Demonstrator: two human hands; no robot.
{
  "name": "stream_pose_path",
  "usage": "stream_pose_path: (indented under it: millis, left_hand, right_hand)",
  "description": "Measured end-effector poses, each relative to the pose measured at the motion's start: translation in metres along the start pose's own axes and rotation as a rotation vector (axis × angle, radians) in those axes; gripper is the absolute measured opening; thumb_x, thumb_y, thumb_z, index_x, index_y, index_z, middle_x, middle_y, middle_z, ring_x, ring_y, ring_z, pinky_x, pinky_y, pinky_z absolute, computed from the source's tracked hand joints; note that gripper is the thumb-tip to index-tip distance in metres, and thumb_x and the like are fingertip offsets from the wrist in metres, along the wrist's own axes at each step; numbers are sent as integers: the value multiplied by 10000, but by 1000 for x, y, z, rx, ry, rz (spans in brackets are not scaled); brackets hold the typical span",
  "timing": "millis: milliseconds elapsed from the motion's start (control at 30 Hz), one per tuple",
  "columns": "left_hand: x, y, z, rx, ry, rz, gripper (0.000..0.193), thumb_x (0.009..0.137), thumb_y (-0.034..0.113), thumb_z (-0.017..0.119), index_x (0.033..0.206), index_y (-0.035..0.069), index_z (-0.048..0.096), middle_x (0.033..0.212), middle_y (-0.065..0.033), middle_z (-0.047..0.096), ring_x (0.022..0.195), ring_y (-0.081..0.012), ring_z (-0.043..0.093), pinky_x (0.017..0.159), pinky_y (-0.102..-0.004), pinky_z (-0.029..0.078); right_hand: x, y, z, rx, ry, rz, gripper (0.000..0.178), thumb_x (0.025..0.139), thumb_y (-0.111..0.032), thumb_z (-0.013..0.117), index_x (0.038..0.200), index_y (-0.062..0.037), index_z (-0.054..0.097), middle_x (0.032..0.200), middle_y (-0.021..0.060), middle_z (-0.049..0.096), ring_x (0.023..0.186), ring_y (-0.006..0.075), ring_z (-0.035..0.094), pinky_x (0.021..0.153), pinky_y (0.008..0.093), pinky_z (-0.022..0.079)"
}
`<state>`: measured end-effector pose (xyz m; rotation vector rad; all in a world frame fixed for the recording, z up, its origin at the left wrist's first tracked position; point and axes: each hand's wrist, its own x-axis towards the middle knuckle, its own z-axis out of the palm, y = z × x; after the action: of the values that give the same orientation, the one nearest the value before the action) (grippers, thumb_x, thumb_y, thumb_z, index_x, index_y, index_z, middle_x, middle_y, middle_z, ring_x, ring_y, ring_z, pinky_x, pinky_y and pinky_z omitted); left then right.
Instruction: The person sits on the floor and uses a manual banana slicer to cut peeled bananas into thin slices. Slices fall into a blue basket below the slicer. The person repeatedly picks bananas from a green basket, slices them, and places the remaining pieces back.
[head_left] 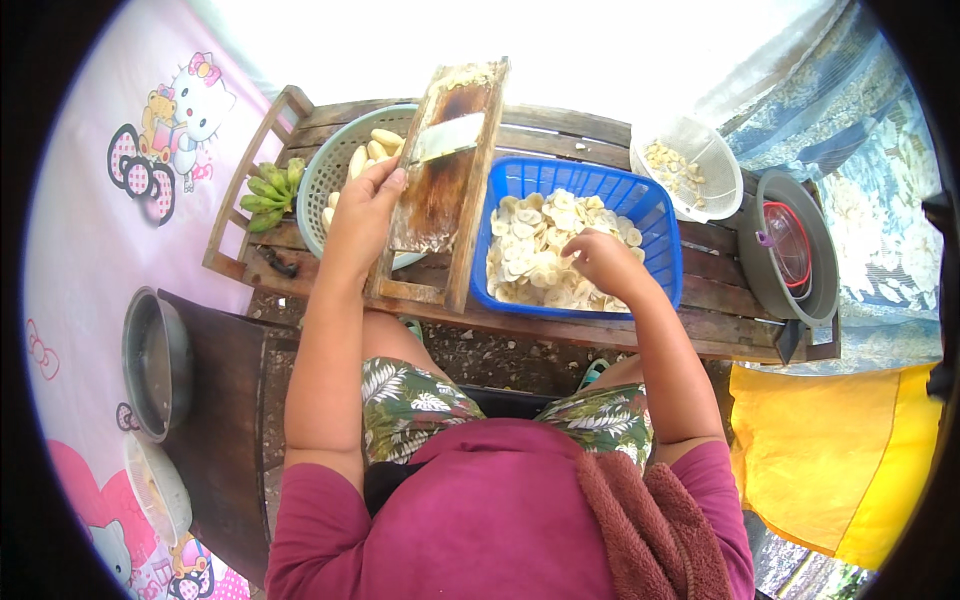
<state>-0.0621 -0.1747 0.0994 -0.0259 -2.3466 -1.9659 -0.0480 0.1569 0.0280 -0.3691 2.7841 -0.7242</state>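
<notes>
A wooden slicer (440, 200) with a pale metal blade plate lies tilted across the rim of a grey-green colander (318, 180). My left hand (368, 205) grips the slicer's left edge, thumb on top near the blade. Peeled bananas (375, 148) sit in the colander, partly hidden behind the hand and slicer. To the right, a blue plastic basket (655, 210) holds a heap of thin banana slices (535, 240). My right hand (608, 262) is over that heap, fingertips pinched together and touching the slices; whatever they hold is hidden.
A slatted wooden bench (560, 118) carries everything. Green unpeeled bananas (268, 195) lie at its left end. At the right stand a white strainer (728, 180) with pale pieces and a grey basin (825, 250) holding a red-rimmed strainer. A metal basin (158, 365) stands at far left.
</notes>
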Motion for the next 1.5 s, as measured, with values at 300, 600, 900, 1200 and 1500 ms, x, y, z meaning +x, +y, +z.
stream_pose_path:
  millis: [300,600,900,1200,1500]
  left_hand:
    - [-14,-16,41,-106,-80,-45,382,1006,150,555,1323,-64,569,1111,-68,661,993,-113,582,898,-258,455]
    - [-26,-61,107,21,-83,-39,383,979,169,575,1283,-63,586,1135,-184,691,1017,-210,640,917,-321,481]
    - [-30,-73,115,-70,62,-39,375,990,163,563,1281,-73,579,1167,-161,682,1047,-188,631,935,-317,473]
    - [-37,-73,94,-89,59,-85,410,1001,177,556,1310,-92,548,1207,-171,661,1090,-205,623,968,-321,462]
    - [-42,-79,159,200,46,82,372,976,198,569,1258,-43,592,1197,-268,622,1135,-403,588,989,-439,458]
  right_hand:
    - [8,9,24,-285,81,-105,316,782,-139,717,1094,-182,725,1352,80,549,1298,275,483,1053,482,385]
    - [-52,54,-19,-80,44,63,211,772,-79,688,978,-90,731,1192,142,605,1123,339,588,972,399,476]
    - [31,14,5,-125,224,-199,174,799,-140,708,965,-109,748,1149,114,640,1095,335,601,959,439,481]
    - [52,34,9,-470,123,-17,243,874,-187,581,1066,-159,727,1210,98,630,1228,306,528,1036,517,376]
    - [-15,60,-29,-69,587,123,138,869,-111,613,932,-49,720,941,166,643,888,359,639,793,430,503]
